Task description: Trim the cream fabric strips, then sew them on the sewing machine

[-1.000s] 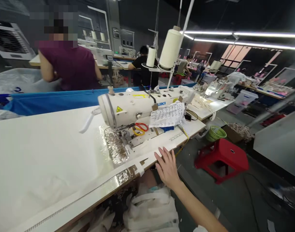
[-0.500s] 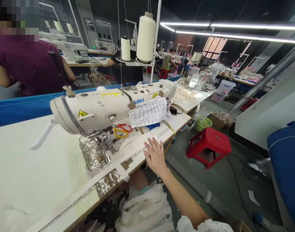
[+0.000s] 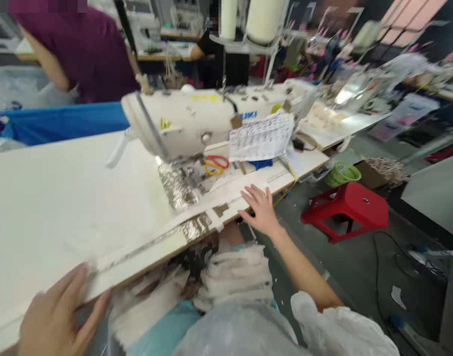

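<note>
A long white fabric strip (image 3: 207,200) lies along the front of the white sewing table, beside the ruler markings (image 3: 148,245). My right hand (image 3: 261,210) rests on the strip near the table's edge, fingers spread and flat. At the lower left, my left hand (image 3: 58,316) is at the table edge, fingers stretched over the top and thumb apart; motion blurs it. Whether it touches the strip's far end, I cannot tell. Behind the strip stands a white sewing machine (image 3: 182,118). Scissors with red and yellow handles (image 3: 216,165) lie by its base.
A handwritten paper sheet (image 3: 261,137) hangs on the machine's front. White fabric pieces (image 3: 237,277) lie in my lap. To the right are a red stool (image 3: 348,210) and a green basket (image 3: 343,174). A person in a purple top (image 3: 78,49) is beyond the blue cloth (image 3: 66,123).
The view has turned left and down, so the machine sits further right and higher in the picture. My left hand has come into view at lower left. My right hand stays on the strip.
</note>
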A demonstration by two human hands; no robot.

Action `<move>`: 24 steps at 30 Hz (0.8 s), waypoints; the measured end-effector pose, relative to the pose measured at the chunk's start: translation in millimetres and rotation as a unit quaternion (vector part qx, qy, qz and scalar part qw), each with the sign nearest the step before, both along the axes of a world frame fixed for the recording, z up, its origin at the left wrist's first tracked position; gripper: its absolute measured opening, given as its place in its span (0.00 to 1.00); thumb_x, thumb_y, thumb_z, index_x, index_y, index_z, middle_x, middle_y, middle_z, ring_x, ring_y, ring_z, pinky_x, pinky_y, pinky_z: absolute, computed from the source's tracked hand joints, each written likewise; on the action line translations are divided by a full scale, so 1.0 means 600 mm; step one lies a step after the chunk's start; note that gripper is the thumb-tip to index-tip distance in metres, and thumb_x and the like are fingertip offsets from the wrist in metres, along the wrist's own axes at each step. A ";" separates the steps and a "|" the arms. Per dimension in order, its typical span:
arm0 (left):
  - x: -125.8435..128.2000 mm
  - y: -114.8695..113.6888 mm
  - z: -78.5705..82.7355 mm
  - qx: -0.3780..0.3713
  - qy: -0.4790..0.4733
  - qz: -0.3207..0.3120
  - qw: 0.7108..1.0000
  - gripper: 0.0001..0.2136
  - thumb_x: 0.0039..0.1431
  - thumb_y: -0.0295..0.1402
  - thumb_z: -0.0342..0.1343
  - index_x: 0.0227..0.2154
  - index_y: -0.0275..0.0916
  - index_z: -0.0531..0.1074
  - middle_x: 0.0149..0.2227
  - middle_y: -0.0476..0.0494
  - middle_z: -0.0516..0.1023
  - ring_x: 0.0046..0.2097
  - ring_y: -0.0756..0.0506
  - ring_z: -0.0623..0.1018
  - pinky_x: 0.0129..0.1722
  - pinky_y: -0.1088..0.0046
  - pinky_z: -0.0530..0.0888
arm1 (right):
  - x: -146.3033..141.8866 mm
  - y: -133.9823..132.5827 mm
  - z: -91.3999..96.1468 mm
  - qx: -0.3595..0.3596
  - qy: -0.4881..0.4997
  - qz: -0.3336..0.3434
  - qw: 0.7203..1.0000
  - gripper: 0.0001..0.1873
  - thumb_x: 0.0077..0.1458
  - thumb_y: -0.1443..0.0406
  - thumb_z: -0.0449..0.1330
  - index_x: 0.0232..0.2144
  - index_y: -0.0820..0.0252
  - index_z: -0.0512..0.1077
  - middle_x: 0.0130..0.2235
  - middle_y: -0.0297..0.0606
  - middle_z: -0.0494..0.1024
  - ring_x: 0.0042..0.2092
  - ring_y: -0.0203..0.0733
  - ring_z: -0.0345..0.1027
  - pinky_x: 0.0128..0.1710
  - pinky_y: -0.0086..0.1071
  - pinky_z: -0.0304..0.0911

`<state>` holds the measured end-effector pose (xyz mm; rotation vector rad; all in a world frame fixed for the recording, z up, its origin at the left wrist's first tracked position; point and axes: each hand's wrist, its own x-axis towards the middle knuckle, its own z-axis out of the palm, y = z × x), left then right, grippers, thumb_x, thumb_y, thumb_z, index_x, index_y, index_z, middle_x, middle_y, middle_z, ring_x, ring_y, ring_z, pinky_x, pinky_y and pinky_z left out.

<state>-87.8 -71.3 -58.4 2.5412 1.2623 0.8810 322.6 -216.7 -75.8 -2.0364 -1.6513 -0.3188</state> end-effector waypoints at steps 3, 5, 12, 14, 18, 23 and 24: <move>-0.056 -0.018 -0.040 0.065 0.020 0.060 0.996 0.12 0.52 0.44 0.58 0.41 0.55 0.73 0.39 0.53 0.78 0.40 0.40 0.78 0.42 0.58 0.75 | -0.011 -0.019 -0.002 0.029 -0.015 0.036 0.999 0.13 0.66 0.59 0.51 0.47 0.56 0.71 0.43 0.41 0.73 0.49 0.47 0.64 0.63 0.54 0.44; -0.094 -0.031 -0.070 0.105 0.022 0.128 0.986 0.08 0.51 0.40 0.55 0.33 0.48 0.74 0.28 0.52 0.76 0.32 0.42 0.77 0.34 0.65 0.74 | -0.033 -0.033 -0.004 0.045 -0.013 0.056 0.997 0.12 0.65 0.65 0.49 0.42 0.56 0.73 0.38 0.38 0.73 0.44 0.45 0.65 0.60 0.50 0.50; -0.180 -0.096 -0.180 -0.160 0.111 0.262 0.945 0.06 0.50 0.38 0.49 0.30 0.48 0.68 0.20 0.54 0.68 0.27 0.41 0.73 0.31 0.64 0.73 | -0.134 -0.067 -0.045 -0.171 0.062 0.205 0.962 0.12 0.66 0.66 0.49 0.42 0.55 0.72 0.43 0.38 0.75 0.47 0.43 0.65 0.59 0.45 0.51; -0.180 -0.119 -0.203 -0.219 0.126 0.247 0.935 0.07 0.51 0.39 0.48 0.32 0.47 0.68 0.21 0.52 0.69 0.28 0.40 0.74 0.32 0.63 0.74 | -0.140 -0.077 -0.070 -0.275 0.073 0.186 0.940 0.10 0.66 0.66 0.51 0.39 0.58 0.73 0.40 0.39 0.75 0.43 0.42 0.67 0.52 0.39 0.57; -0.126 -0.158 -0.209 -0.166 0.085 0.255 0.949 0.15 0.57 0.39 0.45 0.43 0.41 0.71 0.36 0.42 0.77 0.38 0.38 0.76 0.37 0.60 0.75 | -0.141 -0.099 -0.116 -0.345 0.067 0.141 0.925 0.09 0.59 0.70 0.58 0.27 0.61 0.71 0.29 0.37 0.73 0.33 0.43 0.68 0.38 0.35 0.56; 0.022 -0.189 -0.160 -0.290 -0.082 0.106 0.947 0.18 0.61 0.41 0.46 0.47 0.37 0.71 0.42 0.38 0.77 0.43 0.41 0.77 0.29 0.71 0.73 | -0.144 -0.106 -0.124 -0.352 0.067 0.154 0.921 0.07 0.54 0.71 0.59 0.25 0.60 0.67 0.27 0.35 0.72 0.32 0.41 0.67 0.40 0.34 0.54; 0.055 -0.194 -0.148 -0.341 -0.111 0.054 0.932 0.18 0.62 0.42 0.46 0.46 0.37 0.71 0.38 0.40 0.78 0.39 0.43 0.77 0.30 0.72 0.73 | -0.142 -0.105 -0.117 -0.344 0.069 0.158 0.923 0.07 0.54 0.72 0.58 0.25 0.59 0.66 0.28 0.34 0.73 0.33 0.41 0.67 0.42 0.34 0.55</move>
